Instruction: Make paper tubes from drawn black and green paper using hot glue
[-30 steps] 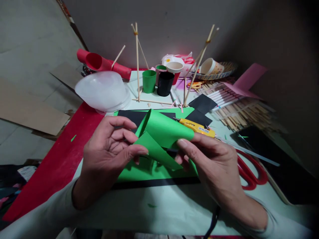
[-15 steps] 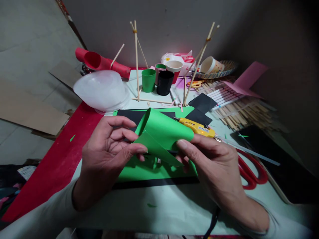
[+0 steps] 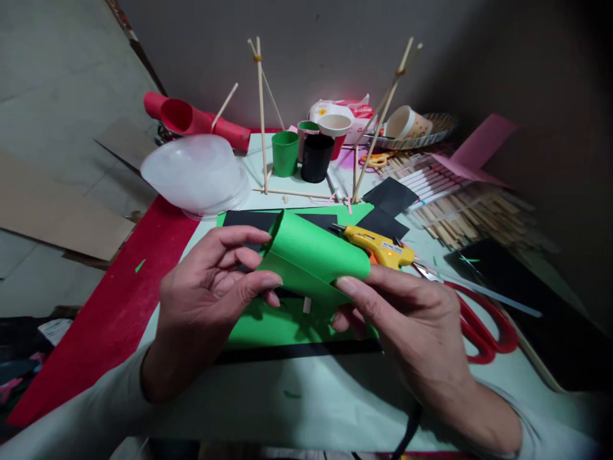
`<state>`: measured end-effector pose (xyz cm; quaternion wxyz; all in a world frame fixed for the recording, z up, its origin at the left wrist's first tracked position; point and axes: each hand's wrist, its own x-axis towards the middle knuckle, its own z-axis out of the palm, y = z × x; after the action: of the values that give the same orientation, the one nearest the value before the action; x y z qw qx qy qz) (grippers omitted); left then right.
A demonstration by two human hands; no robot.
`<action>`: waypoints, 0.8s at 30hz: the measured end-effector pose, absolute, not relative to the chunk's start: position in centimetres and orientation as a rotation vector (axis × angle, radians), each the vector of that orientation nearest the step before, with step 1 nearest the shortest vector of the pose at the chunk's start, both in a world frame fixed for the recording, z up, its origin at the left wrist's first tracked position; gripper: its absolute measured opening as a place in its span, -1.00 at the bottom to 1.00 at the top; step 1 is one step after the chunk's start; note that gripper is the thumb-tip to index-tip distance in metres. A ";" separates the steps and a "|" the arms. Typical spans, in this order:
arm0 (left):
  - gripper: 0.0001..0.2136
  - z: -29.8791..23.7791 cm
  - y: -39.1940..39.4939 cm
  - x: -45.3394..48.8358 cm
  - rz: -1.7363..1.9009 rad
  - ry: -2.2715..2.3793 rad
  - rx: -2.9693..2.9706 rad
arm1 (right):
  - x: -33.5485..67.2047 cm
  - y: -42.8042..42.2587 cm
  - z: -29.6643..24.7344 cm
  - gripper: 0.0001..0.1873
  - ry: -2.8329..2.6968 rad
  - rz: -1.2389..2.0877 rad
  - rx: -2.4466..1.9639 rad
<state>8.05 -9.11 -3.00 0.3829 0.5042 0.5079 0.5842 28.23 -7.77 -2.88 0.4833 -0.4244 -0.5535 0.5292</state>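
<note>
A piece of green paper, curled into a tube with one edge lapped over the other, is held between both hands above the table. My left hand grips its left end, with the thumb on the near side and fingertips at the opening. At the right end, my right hand pinches it with the thumb on top of the seam. Beneath lie green sheets and black paper. A yellow glue gun rests just beyond my right fingers.
Red-handled scissors and a black phone-like slab lie at right. Behind stand a green cup, a black cup and tied stick frames. Wooden sticks are piled at right; a clear plastic bowl sits at left.
The green paper has been rolled tighter: its loose pointed flap, which hung below, now lies along the tube as a straighter seam. Both hands stay almost in place.
</note>
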 end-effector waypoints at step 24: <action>-0.90 -2.6 -9.4 7.9 1.378 1.454 1.337 | 28.9 -7.6 -3.3 -0.63 -1.483 1.354 -0.918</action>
<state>7.88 -9.41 -2.64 0.3586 0.5182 0.5635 0.5342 28.94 -7.64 -3.26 0.4499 -0.3711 -0.5999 0.5477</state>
